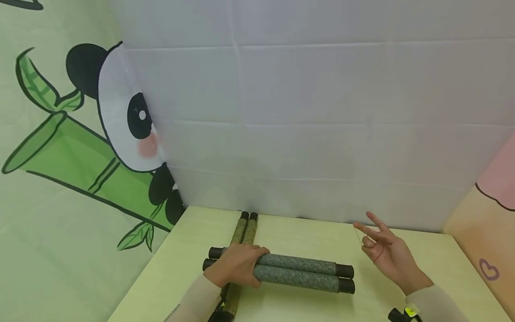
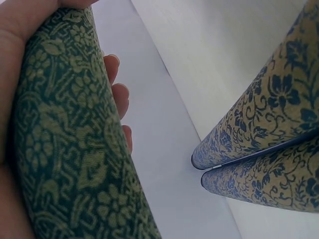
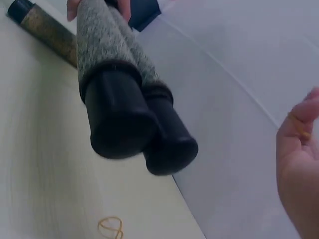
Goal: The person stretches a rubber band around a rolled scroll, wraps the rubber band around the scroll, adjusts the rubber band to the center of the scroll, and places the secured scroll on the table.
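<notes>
My left hand (image 1: pixel 240 264) grips two green-patterned rolled scrolls (image 1: pixel 297 270) side by side, its fingers wrapped over them left of their middle. In the left wrist view their green brocade (image 2: pixel 79 129) shows leafy and floral figures. Black end knobs (image 3: pixel 122 114) face the camera in the right wrist view. To the right of the scrolls, my right hand (image 1: pixel 392 255) is raised with two fingers stretched out and the others curled. A thin yellow rubber band (image 3: pixel 299 127) is caught on those fingers, and a strand runs out to a fingertip in the head view.
Two tan scrolls with dark blue flowers (image 2: pixel 259 109) lie side by side on the pale table (image 1: pixel 169 268), partly under the held pair. A loose rubber band (image 3: pixel 110 227) lies on the tabletop. A white sheet wall (image 1: pixel 301 134) rises behind the table, with printed panels at both sides.
</notes>
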A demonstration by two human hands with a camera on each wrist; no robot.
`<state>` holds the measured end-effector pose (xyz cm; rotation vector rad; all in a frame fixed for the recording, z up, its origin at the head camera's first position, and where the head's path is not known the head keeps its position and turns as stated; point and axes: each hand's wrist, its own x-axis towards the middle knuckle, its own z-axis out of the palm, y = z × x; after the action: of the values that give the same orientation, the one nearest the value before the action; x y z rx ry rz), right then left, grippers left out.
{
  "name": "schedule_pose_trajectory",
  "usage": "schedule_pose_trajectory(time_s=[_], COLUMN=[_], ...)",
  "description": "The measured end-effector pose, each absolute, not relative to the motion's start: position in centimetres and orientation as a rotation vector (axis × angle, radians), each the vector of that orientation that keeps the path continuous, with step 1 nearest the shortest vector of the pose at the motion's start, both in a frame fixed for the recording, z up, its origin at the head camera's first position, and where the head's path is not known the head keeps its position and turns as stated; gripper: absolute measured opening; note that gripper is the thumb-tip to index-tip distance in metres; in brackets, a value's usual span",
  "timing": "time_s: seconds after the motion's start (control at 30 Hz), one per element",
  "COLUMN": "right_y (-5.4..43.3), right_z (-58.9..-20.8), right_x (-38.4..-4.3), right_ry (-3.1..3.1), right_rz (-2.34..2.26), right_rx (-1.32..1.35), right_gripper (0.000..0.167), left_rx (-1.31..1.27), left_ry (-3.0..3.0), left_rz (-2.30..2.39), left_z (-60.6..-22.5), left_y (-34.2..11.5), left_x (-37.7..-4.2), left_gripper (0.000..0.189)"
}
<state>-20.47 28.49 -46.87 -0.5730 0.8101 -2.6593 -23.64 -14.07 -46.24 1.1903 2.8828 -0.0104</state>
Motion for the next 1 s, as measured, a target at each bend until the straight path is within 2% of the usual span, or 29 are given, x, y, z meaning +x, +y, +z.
schedule_pose_trajectory(time_s=[0.13, 0.3, 0.47, 0.53, 0.63, 0.67, 0.8, 0.93, 1.0], right_y=[28.2, 27.7, 27.2, 26.9, 26.7, 26.7, 27.0, 27.1, 27.1], right_z=[-46.6, -46.4, -46.3, -46.2, -45.9, -45.9, -45.8, -45.8, -45.8], right_x=[-20.0, -19.7, -18.9, -18.6, -18.2, -18.1, -17.9, -17.4, -17.0], right_ry=[0.635, 0.807, 1.042, 1.154, 1.319, 1.346, 1.452, 1.906, 2.193], right_rz=[-2.608, -2.621, -2.691, -2.698, -2.619, -2.583, -2.448, -2.255, -2.069], right_rx=[-0.742, -0.828, -0.777, -0.711, -0.650, -0.648, -0.732, -0.702, -0.619], right_gripper=[0.076, 0.082, 0.074, 0.059, 0.028, 0.025, 0.039, 0.034, 0.039], left_rx=[1.185, 1.190, 1.202, 1.209, 1.203, 1.193, 1.162, 1.149, 1.132], left_ry=[2.897, 2.906, 2.914, 2.918, 2.925, 2.924, 2.939, 2.944, 2.941], left_rz=[-0.016, -0.012, 0.007, 0.026, 0.064, 0.079, 0.104, 0.116, 0.123], left_z=[-46.4, -46.7, -46.6, -46.5, -46.5, -46.6, -46.6, -46.4, -46.3], left_y=[-14.1, -14.3, -14.4, -14.5, -14.6, -14.7, -14.8, -15.0, -15.1], left_x=[-23.7, -23.6, -23.7, -23.7, -23.8, -23.8, -24.1, -24.3, -24.4], left_gripper=[0.078, 0.078, 0.078, 0.078, 0.077, 0.077, 0.076, 0.077, 0.077])
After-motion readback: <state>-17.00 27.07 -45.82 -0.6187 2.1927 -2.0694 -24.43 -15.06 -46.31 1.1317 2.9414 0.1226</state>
